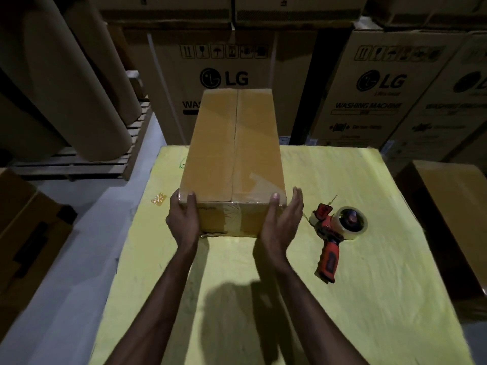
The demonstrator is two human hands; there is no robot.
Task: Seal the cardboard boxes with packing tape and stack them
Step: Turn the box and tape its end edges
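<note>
- Your two hands are both on one cardboard box (232,154), at its near end.
- Your left hand (183,219) grips the near-left corner. The thumb lies over the top edge, and the other fingers go around the side, mostly hidden.
- Your right hand (282,222) is wide and flat against the near-right corner. Its fingers are straight and its thumb touches the top edge.
- The box stands lengthwise on the yellow table (369,299), with its long side pointing away from you. Clear tape shines over the centre seam and comes down the near face. I cannot tell how far the tape runs along the top.
- One red and black tape dispenser (334,233) lies on the table just to the right of your right hand, apart from the box.
- One small scrap of tape (159,198) lies on the table near the left edge.
- Behind the table stand three LG cartons (224,77). The third one is cut off at the right border.
- On the left, big brown rolls (66,88) stand on a pallet (79,167). It is too dark there to count them surely.
- More brown cartons at both sides are cut off and dim.
</note>
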